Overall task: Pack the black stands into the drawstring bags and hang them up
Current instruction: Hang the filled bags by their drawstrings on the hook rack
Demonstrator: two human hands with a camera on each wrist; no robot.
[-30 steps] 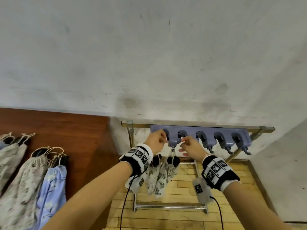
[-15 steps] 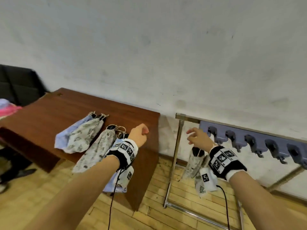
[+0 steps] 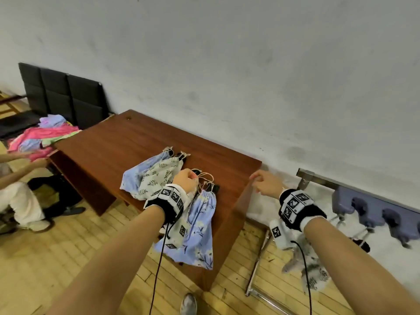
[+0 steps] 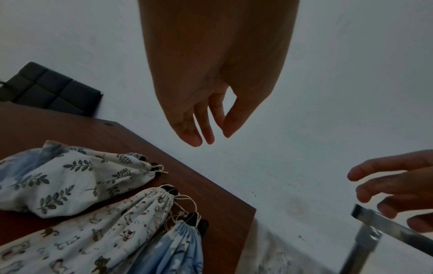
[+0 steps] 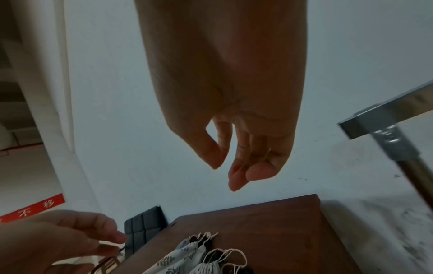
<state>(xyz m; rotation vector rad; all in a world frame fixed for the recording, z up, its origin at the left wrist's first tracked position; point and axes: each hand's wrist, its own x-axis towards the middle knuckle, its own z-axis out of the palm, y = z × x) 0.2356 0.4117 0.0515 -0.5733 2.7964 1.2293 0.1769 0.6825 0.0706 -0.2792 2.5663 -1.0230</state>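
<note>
Several filled drawstring bags lie on the brown table (image 3: 141, 142): a pale blue one (image 3: 134, 180), a leaf-print one (image 3: 159, 176) (image 4: 70, 181), an animal-print one (image 4: 105, 231) and a blue floral one (image 3: 200, 223) hanging over the front edge. Black stand tips (image 3: 216, 188) poke from their mouths. My left hand (image 3: 186, 181) (image 4: 206, 137) hovers just above the cords, fingers relaxed and empty. My right hand (image 3: 266, 183) (image 5: 234, 166) floats past the table's right corner, loosely spread and empty. More bags (image 3: 316, 273) hang from the blue hook strip (image 3: 372, 208), partly hidden by my right arm.
A metal rack frame (image 3: 256, 269) stands right of the table against the grey wall. Left of the table sits a person (image 3: 20, 201), with a pile of coloured cloth (image 3: 45, 137) and a black padded chair back (image 3: 61, 98) behind. My shoe (image 3: 188, 303) is on the wooden floor.
Both hands have left the hook strip, where the bags stay hanging. The view swung left to the table; my left hand now hovers over the bags there, and the right follows empty.
</note>
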